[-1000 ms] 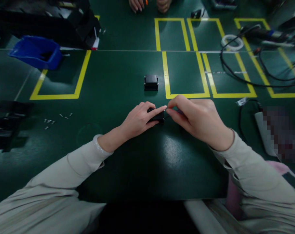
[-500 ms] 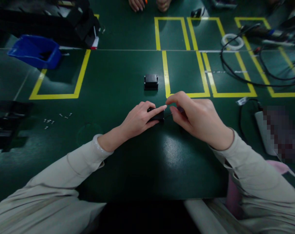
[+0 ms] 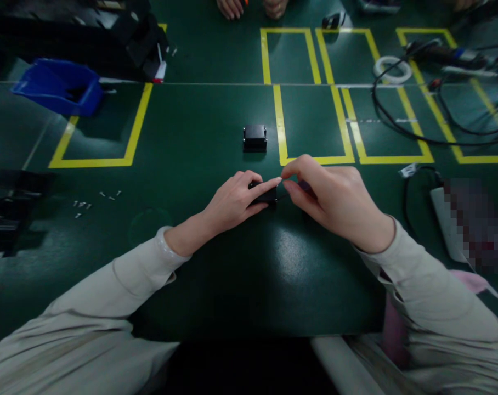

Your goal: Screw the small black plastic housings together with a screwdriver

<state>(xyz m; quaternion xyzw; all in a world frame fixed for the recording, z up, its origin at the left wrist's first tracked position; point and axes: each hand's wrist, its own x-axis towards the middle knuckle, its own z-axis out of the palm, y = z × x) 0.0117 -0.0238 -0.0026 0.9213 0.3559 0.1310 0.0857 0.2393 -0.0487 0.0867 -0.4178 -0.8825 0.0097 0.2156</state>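
My left hand (image 3: 236, 200) is closed around a small black box-shaped part (image 3: 269, 196) on the green table, its index finger stretched along the top and the thumb on the near side. Just to the right, my right hand (image 3: 327, 192) is curled, index fingertip and thumb almost meeting. A thin dark shaft (image 3: 282, 196) runs from under the right fingers to the right end of the part; the rest of this slim tool is hidden in the palm. Farther off stands a similar black box-shaped part (image 3: 255, 138) with small bright screws at its sides.
Several loose screws (image 3: 81, 205) lie at left, near black parts (image 3: 10, 208). A blue bin (image 3: 60, 88) sits at the back left. Cables (image 3: 380, 109), a white ring (image 3: 392, 70) and a pale device (image 3: 448, 225) are at right. Another person's hands (image 3: 253, 8) rest at the far edge.
My right index finger and thumb have drawn slightly closer together and a little to the left. My left hand and the black part have stayed in place.
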